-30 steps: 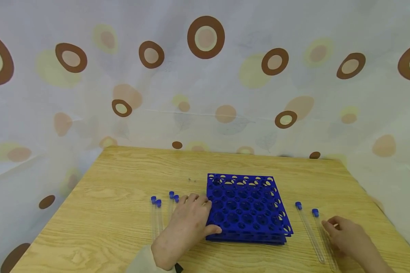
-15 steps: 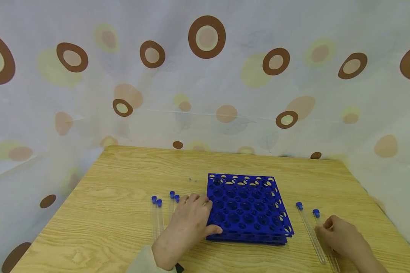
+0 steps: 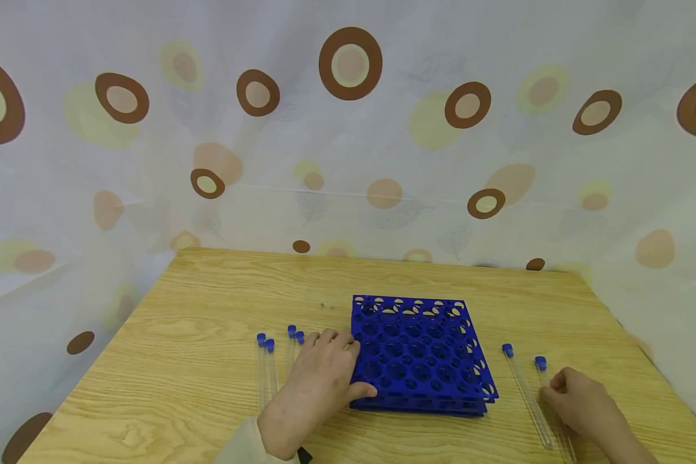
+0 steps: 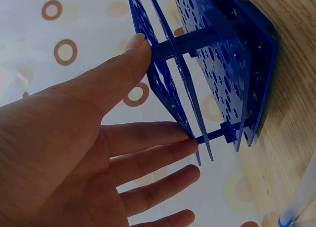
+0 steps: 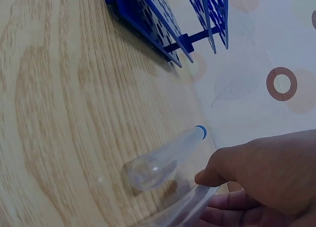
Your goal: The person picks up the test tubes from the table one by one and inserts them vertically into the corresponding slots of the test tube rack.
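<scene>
My left hand (image 3: 319,386) rests at the left side of a blue test tube rack (image 3: 406,392). In the left wrist view its thumb touches one corner post and straight index and middle fingers reach the other; the remaining fingers are spread below. My right hand (image 3: 580,403) pinches a clear test tube (image 5: 190,207) between thumb and fingers, its blue cap (image 3: 541,364) pointing away from me. The hand covers the tube's middle. Just left of it, a second capped test tube (image 3: 528,399) lies on the table.
Several blue-capped test tubes (image 3: 261,338) lie on the wooden table (image 3: 220,296) left of the rack, partly behind my left hand. A patterned cloth (image 3: 348,148) hangs behind the table and at both sides.
My right hand has moved left onto the test tube's middle and pinches it; that tube's cap has shifted slightly right. My left hand and the rack stay in place.
</scene>
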`<state>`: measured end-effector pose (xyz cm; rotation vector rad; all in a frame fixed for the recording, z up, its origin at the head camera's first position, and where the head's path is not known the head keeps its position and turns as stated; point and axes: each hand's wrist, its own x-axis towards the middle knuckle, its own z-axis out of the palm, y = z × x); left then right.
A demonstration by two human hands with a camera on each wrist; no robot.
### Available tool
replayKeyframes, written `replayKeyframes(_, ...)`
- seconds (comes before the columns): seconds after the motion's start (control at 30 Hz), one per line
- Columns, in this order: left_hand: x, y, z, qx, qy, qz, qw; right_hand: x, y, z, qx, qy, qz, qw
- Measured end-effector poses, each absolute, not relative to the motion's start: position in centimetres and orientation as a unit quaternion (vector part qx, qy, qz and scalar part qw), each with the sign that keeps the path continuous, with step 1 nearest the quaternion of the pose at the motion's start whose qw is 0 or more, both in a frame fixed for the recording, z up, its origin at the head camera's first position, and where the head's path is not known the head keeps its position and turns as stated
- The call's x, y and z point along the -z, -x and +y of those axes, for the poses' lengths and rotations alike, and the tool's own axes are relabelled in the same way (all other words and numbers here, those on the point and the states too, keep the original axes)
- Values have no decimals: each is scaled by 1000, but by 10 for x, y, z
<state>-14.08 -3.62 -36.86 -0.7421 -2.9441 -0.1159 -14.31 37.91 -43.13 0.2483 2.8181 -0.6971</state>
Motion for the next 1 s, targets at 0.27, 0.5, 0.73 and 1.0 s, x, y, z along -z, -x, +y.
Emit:
replayKeyframes(0.27,369,141,-37,36,245,-967,58,426,143,380,254,-93,955,123)
replayKeyframes(0.5,370,141,-37,38,248,-966,61,419,142,383,268,-79,953,117)
replayKeyframes(0.73,370,141,-38,38,250,-965,72,408,143,379,302,-72,944,109)
replayKeyframes(1.0,371,141,-37,40,248,-965,71,391,139,364,331,-64,937,97)
